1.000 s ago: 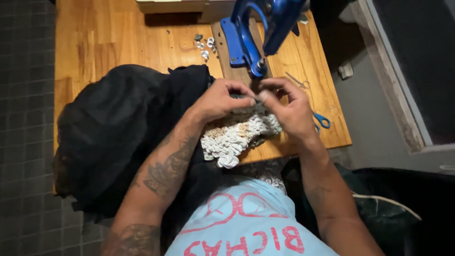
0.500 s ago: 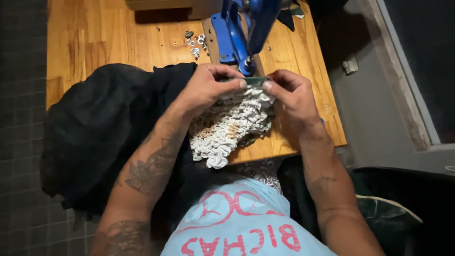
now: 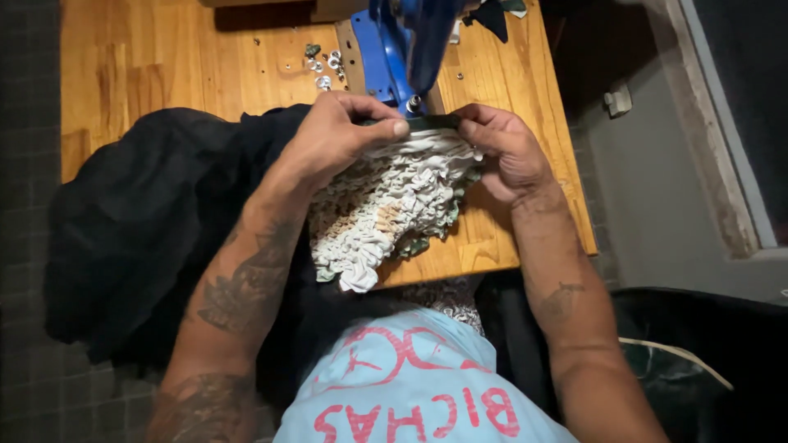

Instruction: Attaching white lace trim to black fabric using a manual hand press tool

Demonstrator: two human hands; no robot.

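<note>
At the near edge of the wooden counter [image 3: 148,74], I had both hands on a bunched, ruffled piece of pale fabric [image 3: 386,205], gathered into tight folds with a greenish underside peeping out along its lower hem. My left hand [image 3: 341,135] pinched the top edge from one side, thumb pressed flat across it, while my right hand [image 3: 505,152] gripped the same edge from the other, fingers clenched on the cloth. Between them the edge sat just under the head of the blue press [image 3: 402,49], right at its small metal die. I judged the fabric soft, light and springy, apt to slump or slip, so the stiffer banded top edge seemed the sensible place to hold it. A dark garment [image 3: 156,221] lay heaped over the counter's left side, and a few small metal eyelets [image 3: 324,66] were scattered near the press base.
</note>
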